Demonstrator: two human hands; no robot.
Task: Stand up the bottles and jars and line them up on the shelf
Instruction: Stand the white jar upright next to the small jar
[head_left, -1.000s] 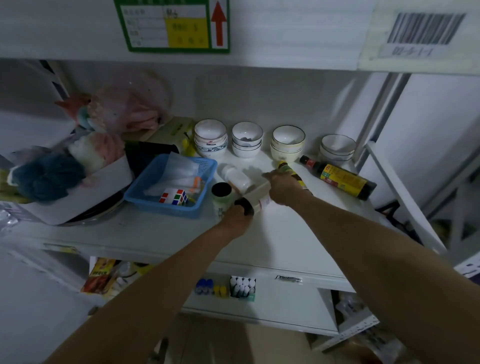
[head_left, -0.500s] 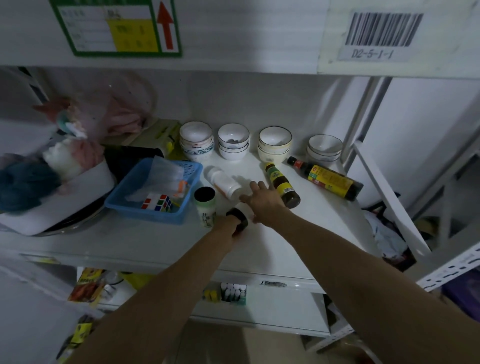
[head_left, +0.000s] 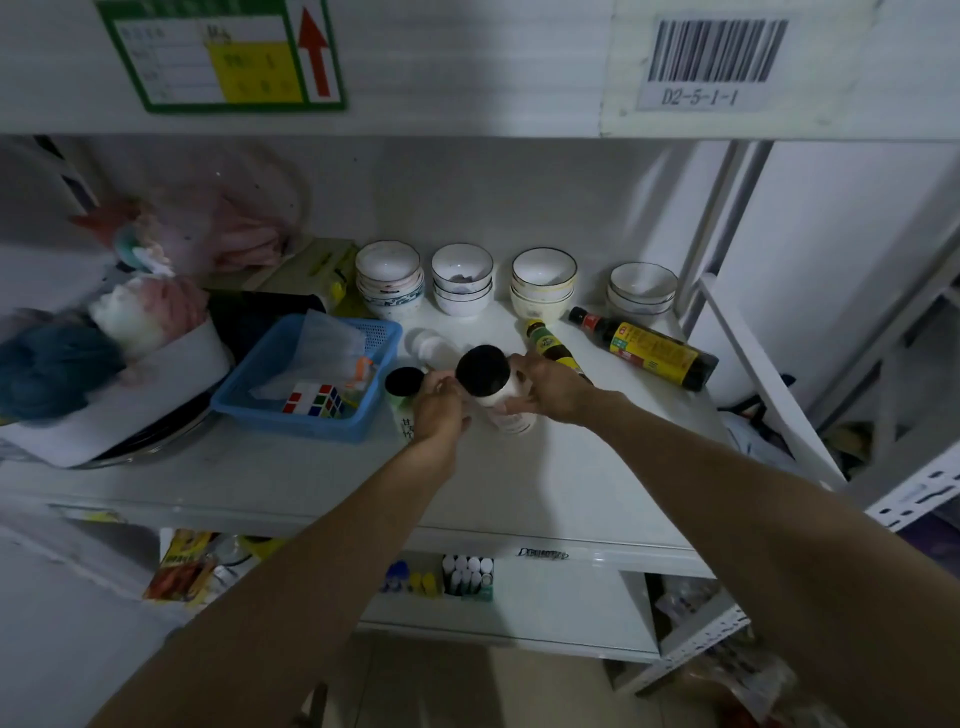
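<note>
A white jar with a black lid (head_left: 485, 382) stands upright on the white shelf (head_left: 545, 483), held between my left hand (head_left: 440, 410) and my right hand (head_left: 545, 387). Just left of it stands another black-lidded jar (head_left: 403, 384), partly hidden by my left hand. Behind them a white plastic bottle (head_left: 428, 345) lies on its side. A small dark bottle with a green label (head_left: 550, 345) lies flat behind my right hand. A larger dark sauce bottle with a yellow label (head_left: 647, 353) lies flat at the right.
Four stacks of bowls (head_left: 465, 286) line the back wall. A blue basket (head_left: 306, 382) holding a puzzle cube (head_left: 314, 402) sits left of the jars. Soft toys and bags (head_left: 130, 291) fill the far left. The shelf's upright post (head_left: 727, 228) stands at the right.
The black-lidded jar that lay on its side is now upright. My right hand has come back from the small dark bottle and closed on the jar.
</note>
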